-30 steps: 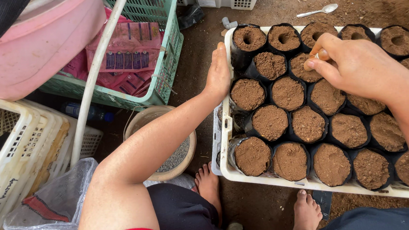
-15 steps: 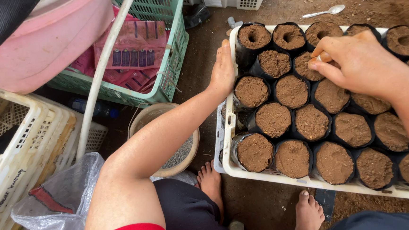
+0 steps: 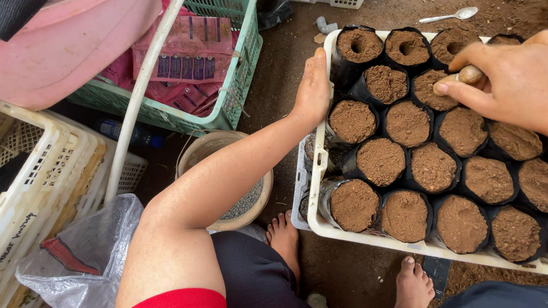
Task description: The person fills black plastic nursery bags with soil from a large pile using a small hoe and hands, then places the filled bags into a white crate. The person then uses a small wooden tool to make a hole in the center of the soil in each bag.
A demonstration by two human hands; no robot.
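head view: hands (image 3: 517,85) over soil bags (image 3: 408,165).

About eighteen black soil bags (image 3: 381,161) stand in one white tray (image 3: 381,241). One spoon (image 3: 449,16), one green basket (image 3: 234,80), one bowl (image 3: 250,206), two hands.

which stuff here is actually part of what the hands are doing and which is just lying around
In use:
- white tray, left hand resting on its edge
- black soil-filled grow bags
- small wooden stick gripped by the right hand, pressed into a bag's soil

Lying about:
- white spoon on the ground
- green basket of pink packets
- bowl of grey granules
- clear plastic bag
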